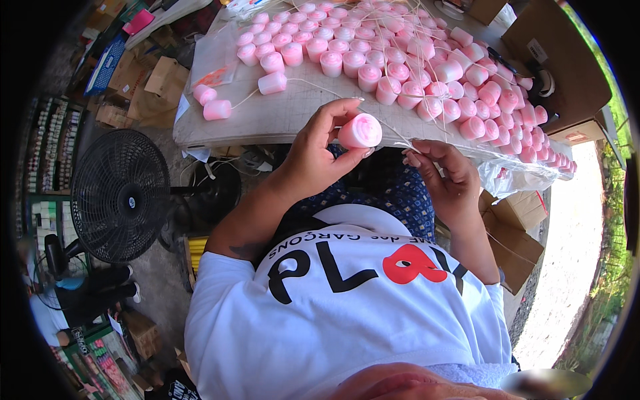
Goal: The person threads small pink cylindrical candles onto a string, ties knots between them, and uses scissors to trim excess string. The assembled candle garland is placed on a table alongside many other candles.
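My left hand [320, 143] is raised over my lap and grips a small pink candle [360, 131] between thumb and fingers. A thin white wick string [395, 133] runs from the candle to my right hand [443, 175], whose fingertips pinch it just right of the candle. Right beyond both hands lies a grey board [267, 113] covered with several rows of similar pink candles [400, 60], their white wicks trailing across one another. Two loose candles [217, 109] lie apart at the board's near left corner.
A black floor fan [120, 195] stands to my left. Cardboard boxes [563, 60] sit at the far right, more [517, 233] by my right knee. Flattened cardboard [150, 87] litters the floor at upper left. Shelves with small boxes [50, 153] line the left edge.
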The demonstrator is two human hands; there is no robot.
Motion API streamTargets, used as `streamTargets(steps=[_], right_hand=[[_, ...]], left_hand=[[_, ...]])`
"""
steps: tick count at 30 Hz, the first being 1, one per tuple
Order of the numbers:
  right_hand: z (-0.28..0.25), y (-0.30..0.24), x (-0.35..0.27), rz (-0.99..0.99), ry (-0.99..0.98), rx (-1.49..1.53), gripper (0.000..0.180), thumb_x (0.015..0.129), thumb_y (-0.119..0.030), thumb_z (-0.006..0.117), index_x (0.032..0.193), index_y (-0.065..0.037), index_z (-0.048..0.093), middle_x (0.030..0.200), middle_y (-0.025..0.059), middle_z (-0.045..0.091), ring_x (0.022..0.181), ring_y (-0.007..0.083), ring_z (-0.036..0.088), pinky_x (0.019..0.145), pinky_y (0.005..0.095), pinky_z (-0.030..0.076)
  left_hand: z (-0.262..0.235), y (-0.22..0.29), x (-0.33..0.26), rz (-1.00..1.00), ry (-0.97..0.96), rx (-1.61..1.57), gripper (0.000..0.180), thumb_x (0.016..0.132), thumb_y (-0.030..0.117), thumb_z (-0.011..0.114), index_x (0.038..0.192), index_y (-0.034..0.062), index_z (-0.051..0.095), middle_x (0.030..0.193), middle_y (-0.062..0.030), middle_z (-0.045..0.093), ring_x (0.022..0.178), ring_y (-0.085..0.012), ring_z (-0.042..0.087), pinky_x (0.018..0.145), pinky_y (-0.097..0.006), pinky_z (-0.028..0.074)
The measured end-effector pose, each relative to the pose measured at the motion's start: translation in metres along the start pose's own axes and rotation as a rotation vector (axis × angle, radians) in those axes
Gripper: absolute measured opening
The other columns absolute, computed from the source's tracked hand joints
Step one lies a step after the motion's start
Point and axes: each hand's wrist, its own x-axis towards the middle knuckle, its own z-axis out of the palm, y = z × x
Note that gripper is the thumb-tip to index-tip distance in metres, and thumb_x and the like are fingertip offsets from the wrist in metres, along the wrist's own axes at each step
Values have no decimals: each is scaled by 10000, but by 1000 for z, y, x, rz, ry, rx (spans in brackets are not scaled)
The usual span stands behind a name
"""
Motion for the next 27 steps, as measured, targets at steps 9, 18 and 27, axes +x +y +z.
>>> streamTargets(steps=[9,18,27], right_hand=[[0,-8,6,-290,56,-254,214,745,31,723,936,-41,660,782,85,619,665,217,609,571,311,480],[0,-4,7,-340,66,-360,227,713,37,729,913,-40,659,743,78,587,629,223,584,552,325,469],[-2,-4,7,-380,49,-394,241,709,39,729,926,-42,662,757,82,593,664,238,598,566,331,480]], left_hand=[[2,22,8,296,-21,333,522,686,-41,758,1170,41,580,1094,-129,581,982,-280,596,842,-350,489],[0,30,7,306,-34,386,544,679,-55,747,1189,52,588,1088,-130,571,966,-278,595,821,-350,498],[0,29,5,280,-49,391,544,662,-51,752,1175,47,602,1116,-135,569,1006,-281,584,861,-349,477]])
